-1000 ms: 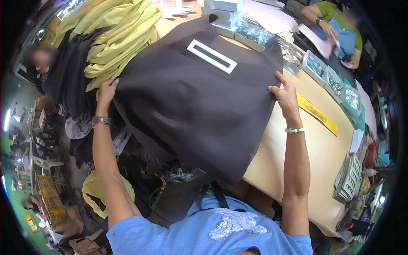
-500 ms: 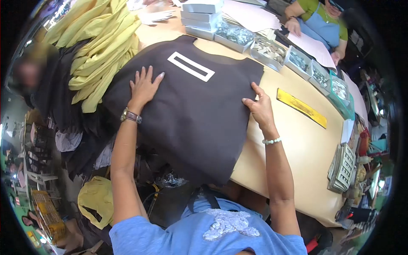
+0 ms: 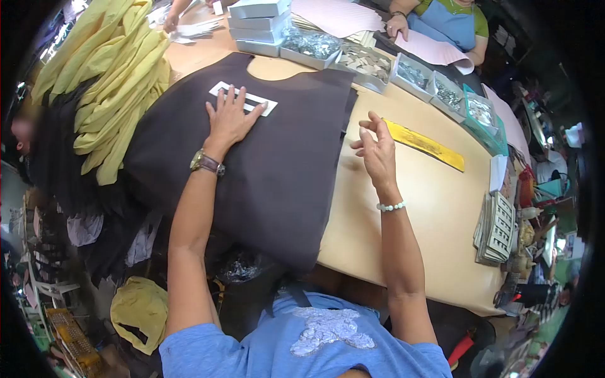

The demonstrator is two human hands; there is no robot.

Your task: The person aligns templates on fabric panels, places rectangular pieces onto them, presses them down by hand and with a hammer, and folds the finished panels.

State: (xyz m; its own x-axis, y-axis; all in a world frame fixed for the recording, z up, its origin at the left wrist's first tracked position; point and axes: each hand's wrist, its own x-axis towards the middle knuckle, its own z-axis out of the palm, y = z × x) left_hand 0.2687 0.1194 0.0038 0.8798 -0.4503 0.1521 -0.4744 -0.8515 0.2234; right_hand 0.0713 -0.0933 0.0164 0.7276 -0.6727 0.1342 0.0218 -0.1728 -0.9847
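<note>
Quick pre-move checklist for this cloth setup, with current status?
1. Dark cloth spread out on the table: ok.
2. White frame fully visible: not ok, the left hand partly covers it.
3. Right hand free: ok, holding nothing, to the right of the cloth.
4. Yellow strip off the cloth: ok, lies on the table to its right.
5. Table under the cloth's whole near side: cannot tell, cloth hides it.

A garment workshop, by its yellow cloth (image 3: 120, 82) and parts boxes (image 3: 409, 89).

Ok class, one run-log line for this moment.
left hand: spread over white rectangle on dark cloth; right hand: loosely open; yellow strip: on table
</note>
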